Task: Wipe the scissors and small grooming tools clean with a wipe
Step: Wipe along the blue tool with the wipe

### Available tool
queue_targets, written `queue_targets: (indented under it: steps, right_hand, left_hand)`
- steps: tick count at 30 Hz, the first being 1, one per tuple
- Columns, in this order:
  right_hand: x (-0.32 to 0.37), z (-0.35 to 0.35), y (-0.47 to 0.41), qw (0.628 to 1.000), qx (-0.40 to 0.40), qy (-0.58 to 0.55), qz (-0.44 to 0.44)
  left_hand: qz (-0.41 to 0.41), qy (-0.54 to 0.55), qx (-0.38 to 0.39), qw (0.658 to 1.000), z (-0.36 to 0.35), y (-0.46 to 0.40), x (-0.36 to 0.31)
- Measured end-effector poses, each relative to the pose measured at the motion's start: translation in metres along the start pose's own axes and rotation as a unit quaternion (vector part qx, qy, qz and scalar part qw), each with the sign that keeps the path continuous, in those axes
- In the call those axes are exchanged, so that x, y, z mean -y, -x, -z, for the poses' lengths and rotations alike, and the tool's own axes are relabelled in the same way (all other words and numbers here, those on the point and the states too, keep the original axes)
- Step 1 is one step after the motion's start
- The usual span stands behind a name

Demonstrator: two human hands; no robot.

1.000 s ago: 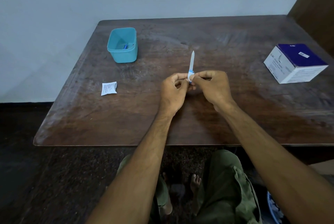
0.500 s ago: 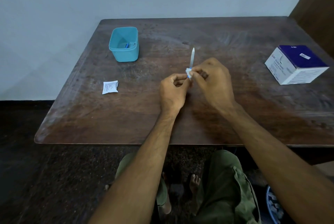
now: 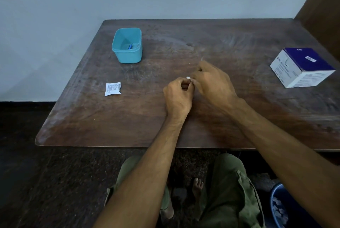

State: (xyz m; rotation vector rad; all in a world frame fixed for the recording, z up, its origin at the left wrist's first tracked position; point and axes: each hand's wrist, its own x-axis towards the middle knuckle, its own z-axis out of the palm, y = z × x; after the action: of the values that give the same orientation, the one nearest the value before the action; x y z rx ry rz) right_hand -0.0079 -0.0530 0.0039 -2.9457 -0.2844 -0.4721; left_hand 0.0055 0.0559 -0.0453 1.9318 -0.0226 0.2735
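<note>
Worn wooden desk (image 3: 128, 121) against a pale wall. Your left hand (image 3: 178, 97) pinches the tool's base; your right hand (image 3: 211, 82), curled round the wipe (image 3: 188, 77), covers the blade. Risk: drawing carelessly along the edge could nick a finger.

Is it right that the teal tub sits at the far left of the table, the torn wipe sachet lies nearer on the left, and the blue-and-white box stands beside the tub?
Not quite. The head view shows the blue-and-white box at the table's right edge, far from the teal tub. The rest holds: the tub sits far left and the wipe sachet lies nearer on the left.
</note>
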Motion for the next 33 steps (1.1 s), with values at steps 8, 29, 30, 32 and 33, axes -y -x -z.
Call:
queue_targets:
  steps: [8, 29, 30, 32, 33]
  right_hand:
    - [-0.021, 0.009, -0.020, 0.997, -0.044, 0.020, -0.062]
    - [0.003, -0.031, -0.004, 0.775, -0.115, -0.537, -0.312]
    - [0.004, -0.030, -0.004, 0.775, -0.113, -0.537, -0.314]
    - [0.004, -0.028, -0.006, 0.774, -0.116, -0.536, -0.315]
    - [0.003, -0.027, -0.006, 0.775, -0.118, -0.535, -0.316]
  left_hand:
    - [-0.009, -0.021, 0.002, 1.000, 0.001, 0.003, -0.004]
    - [0.120, 0.205, 0.055, 0.970, 0.009, -0.005, -0.004]
    - [0.134, 0.220, 0.058, 0.964, 0.011, -0.006, -0.004]
    - [0.161, 0.245, 0.057, 0.954, 0.015, -0.007, -0.005]
    - [0.171, 0.250, 0.054, 0.952, 0.017, -0.008, -0.005]
